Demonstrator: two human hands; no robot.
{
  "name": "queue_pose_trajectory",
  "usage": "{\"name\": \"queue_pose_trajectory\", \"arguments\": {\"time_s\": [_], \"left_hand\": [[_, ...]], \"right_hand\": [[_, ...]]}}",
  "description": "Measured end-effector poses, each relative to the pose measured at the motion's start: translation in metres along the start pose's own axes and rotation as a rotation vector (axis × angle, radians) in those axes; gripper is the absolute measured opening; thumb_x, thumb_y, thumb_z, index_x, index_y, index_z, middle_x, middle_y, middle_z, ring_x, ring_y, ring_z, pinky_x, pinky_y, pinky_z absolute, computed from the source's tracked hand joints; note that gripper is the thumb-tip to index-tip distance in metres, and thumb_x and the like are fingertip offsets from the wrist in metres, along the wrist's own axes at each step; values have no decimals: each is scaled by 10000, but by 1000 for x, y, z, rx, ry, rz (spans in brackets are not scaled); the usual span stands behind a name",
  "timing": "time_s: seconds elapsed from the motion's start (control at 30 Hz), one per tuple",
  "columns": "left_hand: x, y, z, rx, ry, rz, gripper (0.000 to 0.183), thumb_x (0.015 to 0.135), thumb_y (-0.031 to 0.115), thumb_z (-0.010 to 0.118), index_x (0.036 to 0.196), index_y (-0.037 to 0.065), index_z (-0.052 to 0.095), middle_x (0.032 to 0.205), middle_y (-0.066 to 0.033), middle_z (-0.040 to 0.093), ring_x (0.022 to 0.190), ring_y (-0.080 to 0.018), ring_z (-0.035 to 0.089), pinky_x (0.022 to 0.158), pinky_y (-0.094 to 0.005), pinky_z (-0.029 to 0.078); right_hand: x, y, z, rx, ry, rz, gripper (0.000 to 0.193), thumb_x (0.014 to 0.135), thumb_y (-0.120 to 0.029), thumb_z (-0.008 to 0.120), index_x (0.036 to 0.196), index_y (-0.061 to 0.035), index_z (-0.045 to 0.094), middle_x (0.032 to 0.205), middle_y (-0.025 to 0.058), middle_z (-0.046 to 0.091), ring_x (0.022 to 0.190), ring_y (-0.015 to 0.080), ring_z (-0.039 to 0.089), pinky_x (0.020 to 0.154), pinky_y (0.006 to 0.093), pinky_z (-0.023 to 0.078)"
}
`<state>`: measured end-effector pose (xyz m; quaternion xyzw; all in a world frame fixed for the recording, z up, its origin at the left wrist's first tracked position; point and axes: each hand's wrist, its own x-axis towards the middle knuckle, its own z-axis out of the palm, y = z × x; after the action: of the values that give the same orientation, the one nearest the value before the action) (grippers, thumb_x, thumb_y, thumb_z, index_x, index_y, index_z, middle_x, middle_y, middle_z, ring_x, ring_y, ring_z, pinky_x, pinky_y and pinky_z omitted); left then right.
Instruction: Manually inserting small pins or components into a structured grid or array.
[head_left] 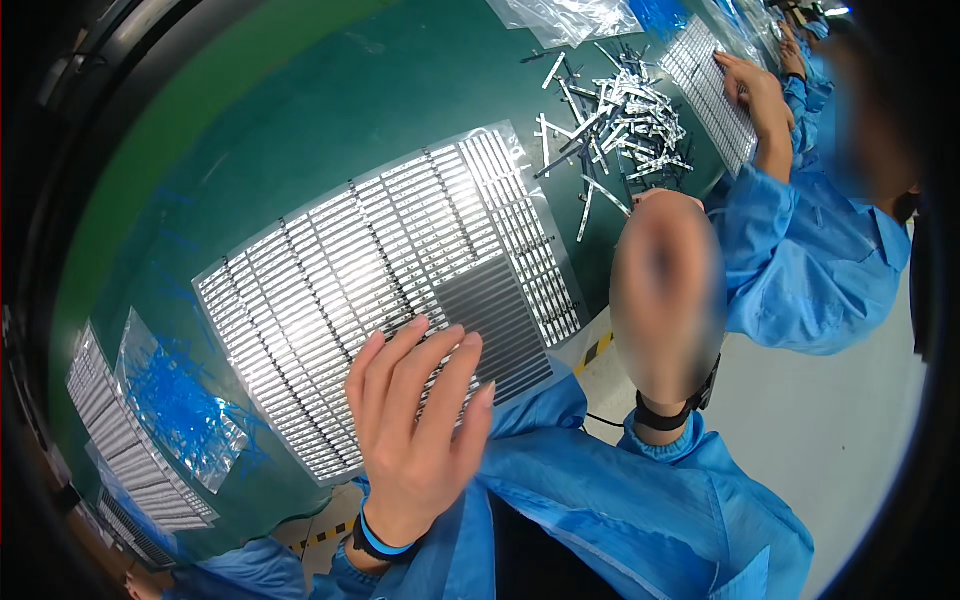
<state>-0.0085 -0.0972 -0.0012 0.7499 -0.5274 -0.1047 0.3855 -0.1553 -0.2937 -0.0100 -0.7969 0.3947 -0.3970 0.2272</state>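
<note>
My left hand (pixel 415 430) rests with fingers stretched over the near edge of a large clear sheet (pixel 508 135). Rows of slim silvery strips (pixel 330 250) cover most of this sheet. A darker grey patch (pixel 490 310) of fine parallel lines shows just beyond my fingertips. My right hand (pixel 665 290) is to the right of the sheet, beside the near end of a loose pile of black and silver strips (pixel 640 110). A blur covers that hand, so its fingers and anything in them cannot be made out.
Clear bags (pixel 570 18) lie behind the pile. On the left are a bag of blue scraps (pixel 180 400) and stacked strip sheets (pixel 130 440). To the right, a co-worker's hand (pixel 755 90) rests on another strip sheet (pixel 715 95). Everything sits on a green table (pixel 230 180).
</note>
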Motion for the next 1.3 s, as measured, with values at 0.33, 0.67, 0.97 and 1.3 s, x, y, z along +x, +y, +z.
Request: {"name": "queue_pose_trajectory", "arguments": {"time_s": [0.33,0.67,0.97,1.3], "left_hand": [[-4,-3,2,-20,-2,13,303,834,67,722,1130,8,750,1169,-125,711,1207,-346,626,1061,-498,427],[0,2,-5,-73,1,-15,329,828,57,736,1149,-11,742,1157,-143,702,1131,-323,649,967,-433,486],[-16,-15,-12,-1129,-116,-16,254,761,11,868,1008,50,823,1235,-170,620,787,-125,532,680,-243,433],[-15,-6,-39,-853,-143,-334,158,805,-40,813,949,12,775,790,-62,684,573,-86,493,530,-241,354]], "right_hand": [[-4,5,9,126,-23,-34,143,830,85,655,799,25,529,951,139,692,844,209,674,788,302,532],[-5,-24,-1,119,-193,-106,38,916,45,690,906,37,655,921,140,722,835,213,701,734,308,536],[-48,-54,-3,1406,-1269,416,175,1040,-117,630,1070,47,681,843,114,692,749,190,677,692,307,520],[-13,-58,-14,833,-1072,222,155,965,-75,696,1066,41,706,1005,164,708,826,212,666,744,304,525]]}}
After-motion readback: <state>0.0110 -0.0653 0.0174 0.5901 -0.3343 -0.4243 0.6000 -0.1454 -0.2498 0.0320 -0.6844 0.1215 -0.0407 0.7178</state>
